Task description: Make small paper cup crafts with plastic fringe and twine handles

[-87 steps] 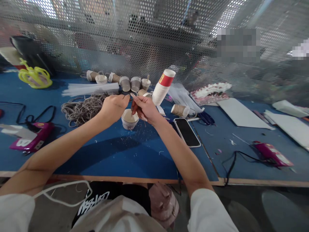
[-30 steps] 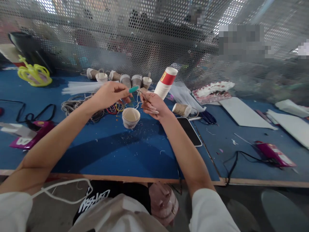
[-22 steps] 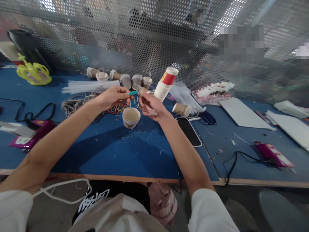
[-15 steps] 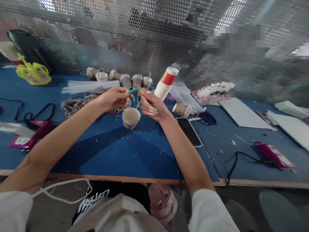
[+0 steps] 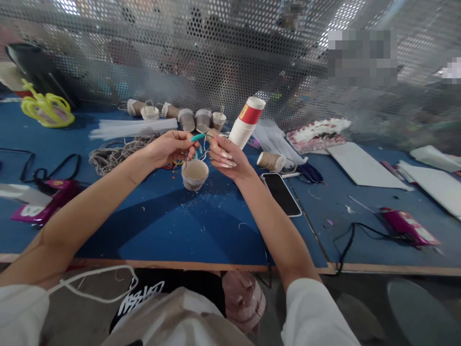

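Note:
My left hand [image 5: 173, 146] is closed in a pinch at a slim turquoise piece [image 5: 198, 137] with a dark tip, pointing toward my other hand. More turquoise shows below its fingers; whether this is one tool I cannot tell. My right hand [image 5: 227, 154] is closed too, long pale nails showing, its fingertips around a small tan bit too hidden to name. Pale thin cord hangs between the hands. Just under them a small wrapped cup [image 5: 195, 175] stands upright on the blue table [image 5: 173, 230], a thin strand rising from its left rim toward my left fingers.
Several wrapped cups [image 5: 186, 119] line the back, near leaning stacked paper cups [image 5: 247, 122]. Grey cord [image 5: 115, 156] is heaped at left; a phone [image 5: 283, 194] lies right of my right wrist. Purple boxes [image 5: 410, 227] with black cables lie about. White crumbs dot the table.
The view has shifted slightly. Both hands keep nearly the same pose, still close together above the cup.

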Motion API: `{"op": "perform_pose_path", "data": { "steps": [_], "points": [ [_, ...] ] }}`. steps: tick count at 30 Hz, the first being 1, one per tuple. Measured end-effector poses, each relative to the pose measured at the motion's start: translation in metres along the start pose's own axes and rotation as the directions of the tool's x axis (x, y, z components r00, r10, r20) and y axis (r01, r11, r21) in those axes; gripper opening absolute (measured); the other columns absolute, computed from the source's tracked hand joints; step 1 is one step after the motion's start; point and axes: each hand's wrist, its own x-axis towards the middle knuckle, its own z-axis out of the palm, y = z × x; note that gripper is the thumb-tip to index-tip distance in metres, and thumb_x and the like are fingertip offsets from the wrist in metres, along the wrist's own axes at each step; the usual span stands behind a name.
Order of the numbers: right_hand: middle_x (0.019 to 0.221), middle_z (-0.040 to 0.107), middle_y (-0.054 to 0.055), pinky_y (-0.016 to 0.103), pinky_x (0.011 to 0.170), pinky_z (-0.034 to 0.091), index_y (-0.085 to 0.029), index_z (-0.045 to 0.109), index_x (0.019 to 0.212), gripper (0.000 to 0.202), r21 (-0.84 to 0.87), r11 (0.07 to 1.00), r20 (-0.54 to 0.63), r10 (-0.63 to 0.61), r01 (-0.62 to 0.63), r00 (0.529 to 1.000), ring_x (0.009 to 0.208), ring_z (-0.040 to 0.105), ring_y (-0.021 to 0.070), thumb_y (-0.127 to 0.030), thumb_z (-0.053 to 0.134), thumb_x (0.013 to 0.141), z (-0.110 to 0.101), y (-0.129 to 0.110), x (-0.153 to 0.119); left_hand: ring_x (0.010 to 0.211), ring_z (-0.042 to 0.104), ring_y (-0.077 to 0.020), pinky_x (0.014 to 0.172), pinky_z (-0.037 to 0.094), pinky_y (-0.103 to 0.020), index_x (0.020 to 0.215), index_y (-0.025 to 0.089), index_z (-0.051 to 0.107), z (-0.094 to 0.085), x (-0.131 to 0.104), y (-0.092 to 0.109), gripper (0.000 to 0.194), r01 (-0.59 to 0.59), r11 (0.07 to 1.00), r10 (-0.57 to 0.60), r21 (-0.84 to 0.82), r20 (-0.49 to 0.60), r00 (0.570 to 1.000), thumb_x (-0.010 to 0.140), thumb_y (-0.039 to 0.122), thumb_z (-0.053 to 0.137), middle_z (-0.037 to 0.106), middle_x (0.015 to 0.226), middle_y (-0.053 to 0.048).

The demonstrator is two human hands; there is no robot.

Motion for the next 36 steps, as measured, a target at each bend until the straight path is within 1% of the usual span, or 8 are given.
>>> {"op": "perform_pose_path", "data": {
  "steps": [5, 11, 17, 22, 25, 29, 33, 36],
  "points": [
    [0.047, 0.031, -0.011, 0.012, 0.032, 0.026, -0.019, 0.042, 0.066, 0.039, -0.018, 0.998, 0.015, 0.067, -0.067, 0.998, 0.032, 0.019, 0.0018, -0.038, 0.044, 0.1, 0.003, -0.004, -0.002, 0.061, 0.066, -0.0135, 0.058, 0.054, -0.026, 0.088, 0.014, 0.069, -0.001, 0.002, -0.004, 0.027, -0.014, 0.999, 0.011, 0.05, 0.051, 0.999, 0.093, 0.022, 0.044, 0.069, 0.07, -0.007],
    [0.047, 0.025, -0.013, 0.01, 0.03, 0.022, -0.02, 0.038, 0.067, 0.035, 0.139, 0.984, 0.055, 0.101, -0.108, 0.993, 0.033, 0.009, 0.0019, -0.025, 0.042, 0.101, -0.001, -0.002, 0.001, 0.059, 0.065, -0.0131, 0.059, 0.054, -0.027, 0.094, 0.015, 0.071, 0.002, 0.0, 0.0, 0.028, 0.022, 0.996, -0.022, 0.084, 0.007, 1.0, 0.094, 0.022, 0.043, 0.068, 0.07, -0.006],
    [0.047, 0.027, -0.012, 0.008, 0.033, 0.025, -0.019, 0.043, 0.069, 0.032, 0.254, 0.966, 0.028, -0.051, 0.043, 0.998, 0.035, 0.013, 0.0035, -0.018, 0.039, 0.101, -0.002, 0.008, 0.001, 0.061, 0.065, -0.013, 0.061, 0.055, -0.027, 0.087, 0.017, 0.069, 0.006, 0.002, -0.005, 0.027, -0.001, 0.999, 0.0, -0.044, -0.004, 1.0, 0.094, 0.023, 0.044, 0.068, 0.069, -0.005],
    [0.046, 0.025, -0.012, 0.01, 0.034, 0.025, -0.019, 0.041, 0.067, 0.038, 0.23, 0.973, 0.012, -0.001, -0.001, 1.0, 0.034, 0.016, 0.0036, -0.027, 0.036, 0.103, 0.005, 0.005, -0.001, 0.056, 0.061, -0.0102, 0.061, 0.053, -0.025, 0.082, 0.017, 0.066, 0.007, 0.002, -0.004, 0.024, 0.044, 0.982, -0.045, -0.184, -0.001, 0.999, 0.094, 0.02, 0.045, 0.066, 0.068, -0.003],
    [0.046, 0.026, -0.012, 0.011, 0.034, 0.023, -0.019, 0.039, 0.067, 0.038, 0.239, 0.97, -0.01, 0.038, -0.035, 0.999, 0.033, 0.017, 0.0028, -0.026, 0.034, 0.104, 0.004, 0.002, -0.002, 0.05, 0.054, -0.0072, 0.057, 0.051, -0.021, 0.076, 0.016, 0.063, 0.005, 0.001, -0.001, 0.022, 0.098, 0.924, -0.096, -0.369, 0.023, 0.995, 0.092, 0.015, 0.047, 0.062, 0.063, 0.0],
    [0.045, 0.026, -0.012, 0.008, 0.036, 0.026, -0.019, 0.036, 0.066, 0.04, 0.303, 0.953, -0.051, 0.0, 0.015, 0.999, 0.033, 0.02, 0.002, -0.018, 0.026, 0.105, 0.003, 0.006, 0.0, 0.045, 0.05, -0.0054, 0.056, 0.049, -0.019, 0.071, 0.014, 0.061, 0.007, 0.0, 0.002, 0.022, 0.184, 0.748, -0.166, -0.637, 0.089, 0.982, 0.089, 0.009, 0.05, 0.056, 0.057, 0.003],
    [0.049, 0.032, -0.011, 0.008, 0.037, 0.03, -0.019, 0.038, 0.067, 0.037, 0.329, 0.941, -0.094, -0.048, 0.077, 0.994, 0.036, 0.025, 0.002, -0.019, 0.034, 0.104, 0.004, 0.012, 0.004, 0.042, 0.05, -0.0046, 0.049, 0.047, -0.016, 0.065, 0.012, 0.059, 0.01, -0.001, 0.003, 0.026, 0.18, 0.644, -0.151, -0.744, 0.107, 0.983, 0.09, 0.007, 0.05, 0.054, 0.053, 0.003],
    [0.049, 0.035, -0.01, 0.01, 0.037, 0.032, -0.019, 0.042, 0.067, 0.036, 0.24, 0.966, -0.089, -0.078, 0.097, 0.993, 0.037, 0.029, 0.0029, -0.026, 0.041, 0.102, 0.001, 0.012, 0.004, 0.04, 0.051, -0.0049, 0.044, 0.046, -0.014, 0.064, 0.012, 0.058, 0.01, -0.001, 0.004, 0.029, 0.177, 0.608, -0.132, -0.774, 0.12, 0.984, 0.09, 0.006, 0.049, 0.054, 0.05, 0.003]
  ]
}}
